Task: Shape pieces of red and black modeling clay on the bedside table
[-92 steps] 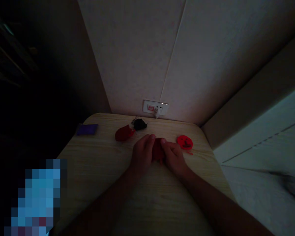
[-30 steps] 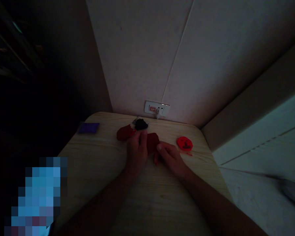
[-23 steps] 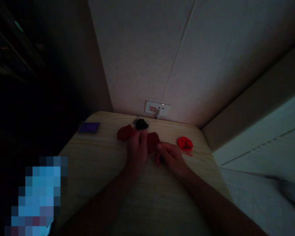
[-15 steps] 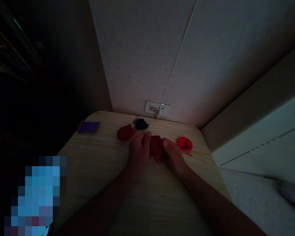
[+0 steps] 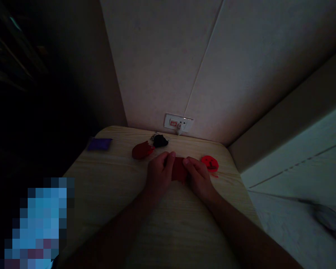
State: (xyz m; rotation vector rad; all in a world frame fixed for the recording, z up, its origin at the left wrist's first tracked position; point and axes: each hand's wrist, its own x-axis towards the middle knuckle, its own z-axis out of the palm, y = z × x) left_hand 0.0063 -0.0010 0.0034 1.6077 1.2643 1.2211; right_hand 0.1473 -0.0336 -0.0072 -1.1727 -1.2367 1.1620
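Note:
Between both hands is a flat, dark red piece of modelling clay (image 5: 179,170), its lower edge uneven. My left hand (image 5: 160,172) grips its left side, thumb on top. On the other side my right hand (image 5: 199,175) pinches the right edge with thumb and fingers. Just beyond the right hand lies a bright red clay disc (image 5: 210,164) with a dark face on it and a thin red strand below. Past my left hand rest a larger dark red clay lump (image 5: 141,150) and a black clay lump (image 5: 160,141) on a crumpled wrapper.
A purple packet (image 5: 99,144) lies at the far left of the wooden tabletop (image 5: 173,224). The wall behind has a socket plate (image 5: 169,121) with a plug in it. A pale cabinet (image 5: 302,149) stands on the right. The room is dim, and a blurred-out bluish patch covers the lower left.
The hands shifted slightly left and spread the clay flat, then came back toward the middle. The small dangling bit at the clay's lower edge no longer shows. The other pieces stay put.

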